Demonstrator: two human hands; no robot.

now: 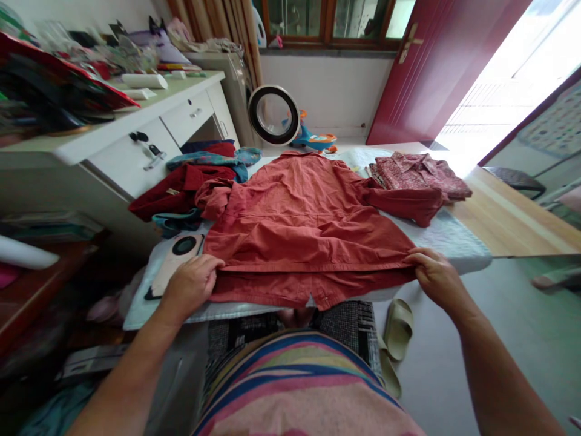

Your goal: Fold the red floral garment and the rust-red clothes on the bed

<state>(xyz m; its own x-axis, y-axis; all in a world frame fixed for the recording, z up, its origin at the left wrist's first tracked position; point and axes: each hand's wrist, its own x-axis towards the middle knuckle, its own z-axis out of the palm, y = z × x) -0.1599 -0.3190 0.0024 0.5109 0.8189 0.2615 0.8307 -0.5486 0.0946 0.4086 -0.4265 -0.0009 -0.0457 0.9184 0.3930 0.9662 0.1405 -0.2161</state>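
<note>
A rust-red shirt (295,224) lies spread over a cloth-covered table, its collar at the far side and its hem toward me. My left hand (194,280) pinches the hem at the left corner. At the right corner my right hand (431,269) grips the same hem, so the edge is stretched between them. The right sleeve reaches out toward a folded patterned garment (422,172); the left sleeve lies bunched by a clothes pile. Close beside my left hand is a phone (175,266) with a round black camera.
A heap of red and blue clothes (200,175) sits at the left, against a white desk (149,145). A washing machine door (274,115) stands open behind. Slippers (398,330) lie on the floor at right.
</note>
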